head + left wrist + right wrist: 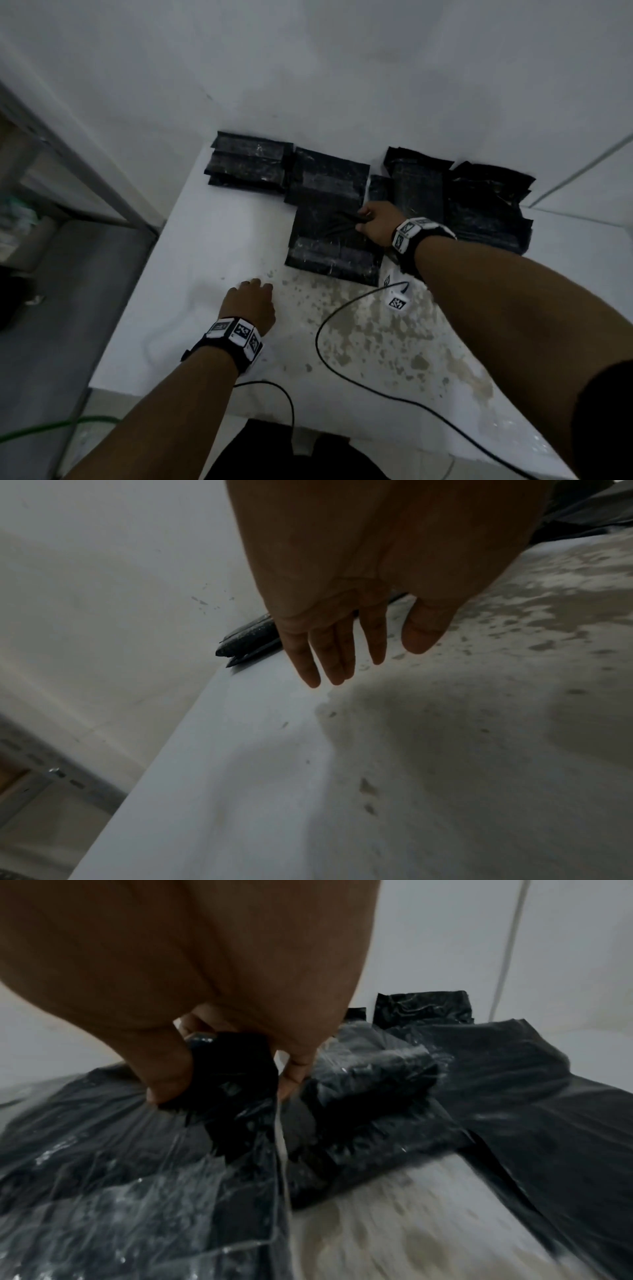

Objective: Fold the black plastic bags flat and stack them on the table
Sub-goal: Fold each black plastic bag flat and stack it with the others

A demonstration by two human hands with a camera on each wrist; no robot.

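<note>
At the far left stands a metal shelf (51, 164), next to the white table (205, 246). The left hand (250, 303) is above the bare table top, fingers (337, 653) straight and a bit spread, and it has nothing in it. At the back of the table, near the wall, a folded pile of black bags (248, 162) lies flat. Just right of it is a big black bag (329, 222) spread out on the table. The right hand (378, 222) has its fingers bunched around a fistful of this bag near its right edge, and the plastic wrinkles there. A black cable (342, 370) runs over the stained part of the table. At the far right is a messy heap of more bags (479, 205)
</note>
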